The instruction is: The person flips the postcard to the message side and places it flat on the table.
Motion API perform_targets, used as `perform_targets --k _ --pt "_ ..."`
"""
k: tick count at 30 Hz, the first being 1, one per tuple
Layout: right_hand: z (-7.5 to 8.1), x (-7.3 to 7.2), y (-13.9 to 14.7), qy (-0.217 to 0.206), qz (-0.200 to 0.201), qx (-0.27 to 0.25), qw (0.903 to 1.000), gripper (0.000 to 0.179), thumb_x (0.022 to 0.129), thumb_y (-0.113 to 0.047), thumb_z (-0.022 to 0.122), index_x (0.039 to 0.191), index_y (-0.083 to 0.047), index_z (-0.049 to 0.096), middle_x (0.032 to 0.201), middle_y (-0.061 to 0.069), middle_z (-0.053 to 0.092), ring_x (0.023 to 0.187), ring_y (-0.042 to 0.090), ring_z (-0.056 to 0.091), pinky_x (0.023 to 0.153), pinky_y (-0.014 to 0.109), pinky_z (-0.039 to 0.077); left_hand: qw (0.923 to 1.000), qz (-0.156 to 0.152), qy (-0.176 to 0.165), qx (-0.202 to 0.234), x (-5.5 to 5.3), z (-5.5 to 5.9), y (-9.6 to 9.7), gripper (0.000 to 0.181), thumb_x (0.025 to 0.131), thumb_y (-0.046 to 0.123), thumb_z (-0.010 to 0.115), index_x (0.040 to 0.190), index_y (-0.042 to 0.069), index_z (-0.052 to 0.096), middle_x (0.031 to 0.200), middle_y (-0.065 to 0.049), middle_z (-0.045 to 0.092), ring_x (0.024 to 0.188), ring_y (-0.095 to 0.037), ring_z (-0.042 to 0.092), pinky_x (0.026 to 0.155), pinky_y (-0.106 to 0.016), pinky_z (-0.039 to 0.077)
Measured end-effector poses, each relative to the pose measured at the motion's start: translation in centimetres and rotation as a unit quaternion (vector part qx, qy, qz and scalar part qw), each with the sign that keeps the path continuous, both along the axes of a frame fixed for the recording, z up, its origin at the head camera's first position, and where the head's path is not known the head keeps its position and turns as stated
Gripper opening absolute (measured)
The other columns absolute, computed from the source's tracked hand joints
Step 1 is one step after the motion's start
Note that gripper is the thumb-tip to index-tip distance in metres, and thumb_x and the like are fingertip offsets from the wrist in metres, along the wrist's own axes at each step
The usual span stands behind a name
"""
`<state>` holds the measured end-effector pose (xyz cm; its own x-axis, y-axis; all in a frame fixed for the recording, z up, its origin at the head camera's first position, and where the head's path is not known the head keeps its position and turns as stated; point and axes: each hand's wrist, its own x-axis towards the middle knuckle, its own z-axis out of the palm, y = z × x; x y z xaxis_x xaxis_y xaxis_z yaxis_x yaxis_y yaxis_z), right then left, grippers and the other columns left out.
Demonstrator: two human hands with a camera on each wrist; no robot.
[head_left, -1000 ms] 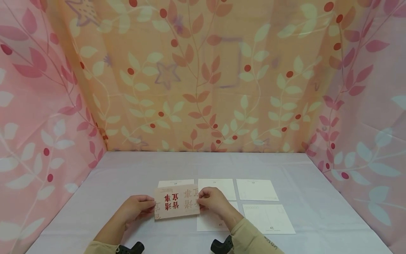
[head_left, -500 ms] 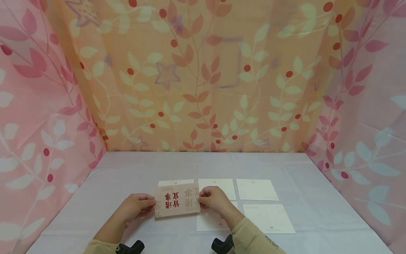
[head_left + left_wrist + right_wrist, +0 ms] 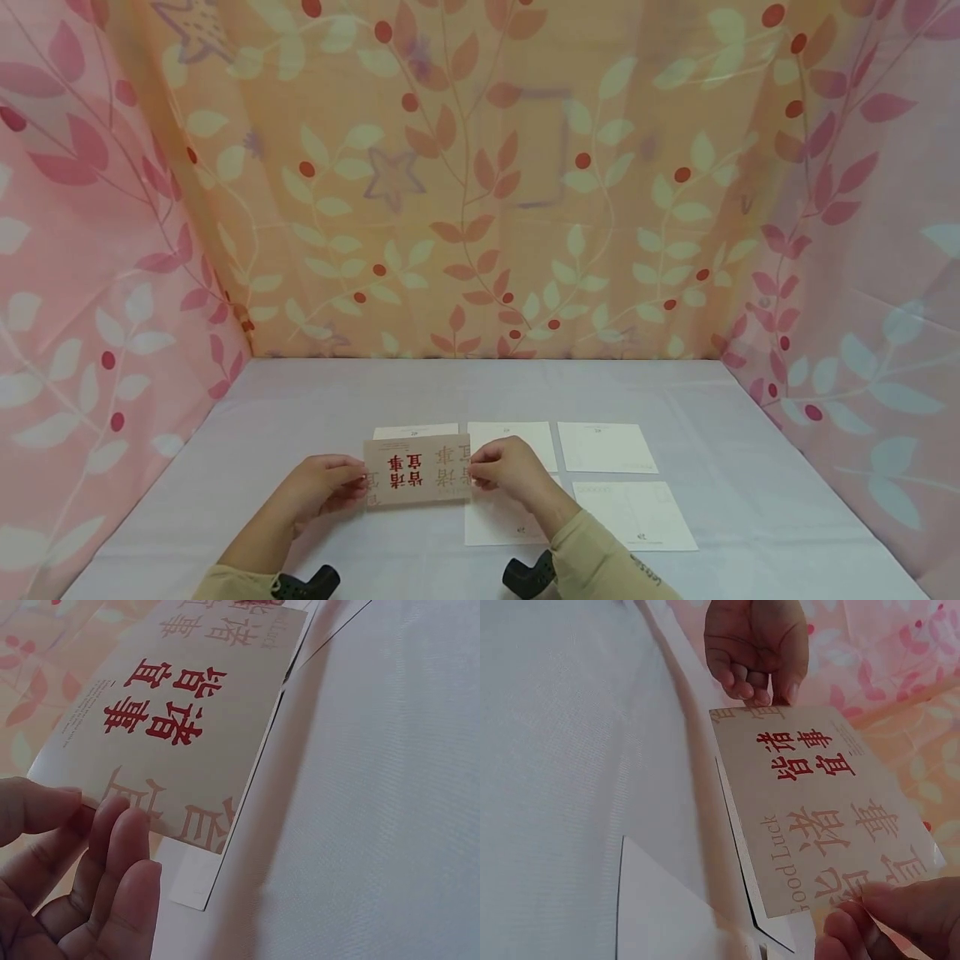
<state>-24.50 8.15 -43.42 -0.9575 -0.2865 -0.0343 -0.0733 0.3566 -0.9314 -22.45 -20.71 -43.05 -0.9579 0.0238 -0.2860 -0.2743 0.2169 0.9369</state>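
A beige postcard [image 3: 416,471] with red and pale brown Chinese characters is held up off the table by both hands. Its print reads upside down in the head view. My left hand [image 3: 322,490] pinches the left short edge between thumb and fingers, plain in the left wrist view, where the postcard [image 3: 165,712] slants across the top. On the opposite short edge, my right hand [image 3: 517,477] pinches near the middle. The right wrist view shows "Good Luck" on the postcard [image 3: 821,810], with the right thumb [image 3: 900,904] over its face. Its back side is hidden.
White cards lie in two rows on the white-clothed table [image 3: 315,392]: back left [image 3: 416,431], partly covered, back middle [image 3: 517,437], back right [image 3: 607,447], front middle [image 3: 498,525], partly covered, and front right [image 3: 633,517]. A patterned curtain [image 3: 480,250] stands behind.
The postcard has tilted more upright, its lower edge rising and its face looking flatter in the head view. Both hands have moved slightly up with it. The white cards stay where they were.
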Motion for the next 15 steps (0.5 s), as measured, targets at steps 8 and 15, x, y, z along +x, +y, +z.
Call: perform_targets --k 8,15 --pt "0.39 0.13 0.18 0.006 0.009 0.007 0.9999 0.008 0.082 -0.009 0.066 0.081 -0.003 0.071 0.071 0.005 0.064 0.061 0.014 0.060 0.057 0.030 0.053 0.9988 -0.034 -0.001 0.035 0.14 0.16 -0.58 0.029 0.089 0.020 0.056 0.098 -0.006 0.063 0.078 -0.006 0.067 0.072 -0.017 0.065 0.066 -0.031 0.054" --pt "0.49 0.24 0.18 -0.001 0.014 0.006 0.9999 0.008 0.082 -0.009 0.066 0.080 -0.003 0.070 0.069 0.005 0.064 0.060 0.015 0.060 0.057 0.031 0.054 0.9986 -0.033 -0.004 0.041 0.18 0.13 -0.62 0.032 0.088 0.021 0.056 0.100 -0.008 0.062 0.078 -0.006 0.067 0.072 -0.017 0.065 0.066 -0.030 0.054"
